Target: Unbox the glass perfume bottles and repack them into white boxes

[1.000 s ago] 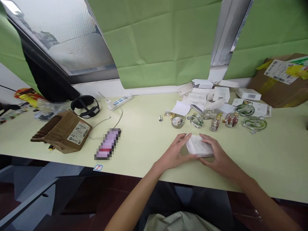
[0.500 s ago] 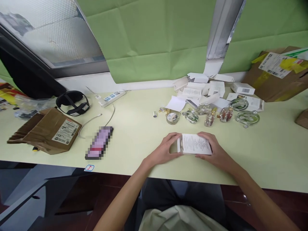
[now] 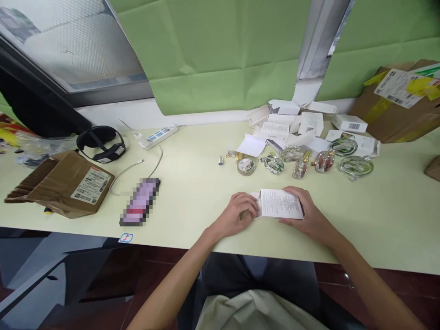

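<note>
At lower centre of the frame, a small white box (image 3: 281,204) lay on the pale table (image 3: 192,183), the right hand (image 3: 311,216) clamped on its right end and the left hand (image 3: 238,215) with fingers curled together at its left flap, seemingly not yet shut.

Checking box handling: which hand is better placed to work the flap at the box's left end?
Probably left: the left hand touches that flap end of the white box; the right hand holds the opposite side.

White box (image 3: 281,203) with black print, pale yellow table (image 3: 199,183), green paper backdrop (image 3: 223,59), brown cartons (image 3: 65,183)
</note>
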`<state>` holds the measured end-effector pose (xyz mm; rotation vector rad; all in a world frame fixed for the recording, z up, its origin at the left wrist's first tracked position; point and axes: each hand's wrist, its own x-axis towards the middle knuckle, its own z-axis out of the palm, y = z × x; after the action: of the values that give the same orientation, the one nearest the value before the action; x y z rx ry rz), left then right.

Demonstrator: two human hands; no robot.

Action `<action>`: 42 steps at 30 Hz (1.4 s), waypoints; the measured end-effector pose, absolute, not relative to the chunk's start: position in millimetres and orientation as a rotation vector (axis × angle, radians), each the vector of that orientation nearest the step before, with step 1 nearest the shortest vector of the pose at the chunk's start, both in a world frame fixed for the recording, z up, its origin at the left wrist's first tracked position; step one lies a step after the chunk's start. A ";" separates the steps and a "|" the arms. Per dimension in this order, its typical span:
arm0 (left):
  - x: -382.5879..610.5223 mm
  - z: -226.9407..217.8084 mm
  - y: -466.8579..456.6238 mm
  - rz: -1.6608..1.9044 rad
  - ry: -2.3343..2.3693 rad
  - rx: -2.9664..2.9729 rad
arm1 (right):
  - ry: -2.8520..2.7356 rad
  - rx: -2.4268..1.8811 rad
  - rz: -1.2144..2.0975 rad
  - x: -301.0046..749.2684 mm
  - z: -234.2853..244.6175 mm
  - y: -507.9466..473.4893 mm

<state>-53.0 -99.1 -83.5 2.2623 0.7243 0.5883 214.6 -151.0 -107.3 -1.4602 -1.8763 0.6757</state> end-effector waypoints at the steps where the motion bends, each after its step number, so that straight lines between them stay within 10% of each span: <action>1: -52.7 -82.7 -98.7 0.574 0.706 2.249 | -1.876 -1.461 0.675 214.2 -106.4 -151.1; 42: -124.6 -70.8 -77.2 0.369 0.997 2.244 | -1.871 -1.845 0.496 344.9 -50.3 -194.0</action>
<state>-124.6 -77.2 -70.8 2.2441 0.9971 0.3689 344.9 -194.0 -50.3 -1.8453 -1.8707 0.4964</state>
